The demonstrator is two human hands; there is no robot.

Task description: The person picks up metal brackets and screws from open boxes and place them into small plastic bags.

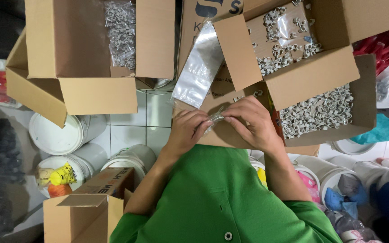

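My left hand (pixel 186 131) and my right hand (pixel 250 122) meet over a cardboard flap, and both pinch a small clear plastic bag (pixel 214 119) between their fingertips. What the bag holds is hidden by my fingers. Just beyond the hands a stack of empty clear plastic bags (pixel 199 67) leans on the cardboard. To the right is an open cardboard box (pixel 365 96) heaped with several small white cable clips (pixel 318 111). A second open box (pixel 311 74) sits on it, with more white clips (pixel 280 42) inside.
A large open cardboard box (pixel 73 54) at upper left contains a clear bag of clips (pixel 121 33). White plastic buckets (pixel 59 135) stand on the tiled floor at the left and lower right. A small cardboard box (pixel 84 216) is at lower left. My green shirt (pixel 221 198) fills the bottom.
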